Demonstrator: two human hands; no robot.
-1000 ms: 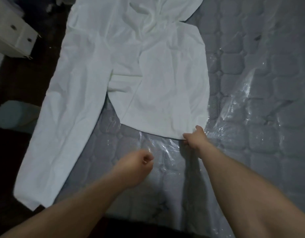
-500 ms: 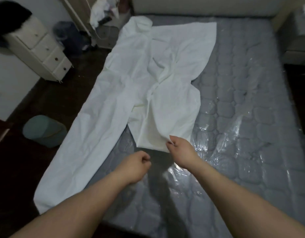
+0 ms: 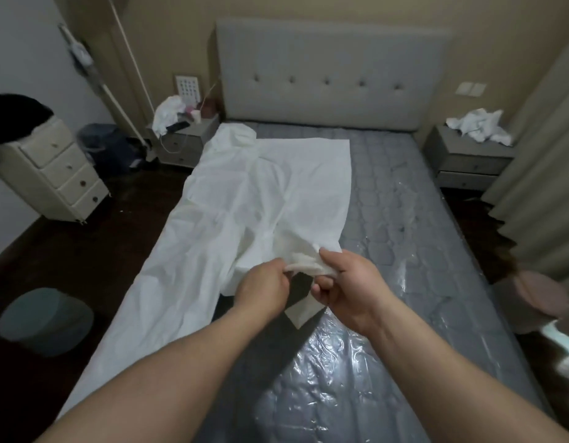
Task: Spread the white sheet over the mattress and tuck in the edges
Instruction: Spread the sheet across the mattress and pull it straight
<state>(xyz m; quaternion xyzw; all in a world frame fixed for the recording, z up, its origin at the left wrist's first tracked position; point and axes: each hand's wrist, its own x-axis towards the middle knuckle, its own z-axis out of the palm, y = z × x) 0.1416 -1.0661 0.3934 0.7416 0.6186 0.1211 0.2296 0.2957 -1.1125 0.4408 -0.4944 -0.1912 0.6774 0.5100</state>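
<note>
The white sheet (image 3: 244,199) lies folded along the left half of the grey, plastic-wrapped mattress (image 3: 404,251), reaching up to the headboard and hanging over the left edge. Its near corner is lifted off the mattress. My left hand (image 3: 264,286) grips a bunched part of that corner from the left. My right hand (image 3: 344,282) holds the same bunch from the right, with a small flap of sheet hanging below it. The right half of the mattress is bare plastic.
A padded headboard (image 3: 334,71) stands at the far end. Bedside tables (image 3: 184,142) (image 3: 465,161) flank it, each with crumpled cloth on top. A cream drawer chest (image 3: 56,174) and a teal stool (image 3: 43,321) sit on the dark floor left. Curtains (image 3: 539,187) hang right.
The view has tilted up from the mattress to the whole bed. My right hand lifted the sheet's corner toward me, and my left hand, which was an empty fist, has taken hold of it.
</note>
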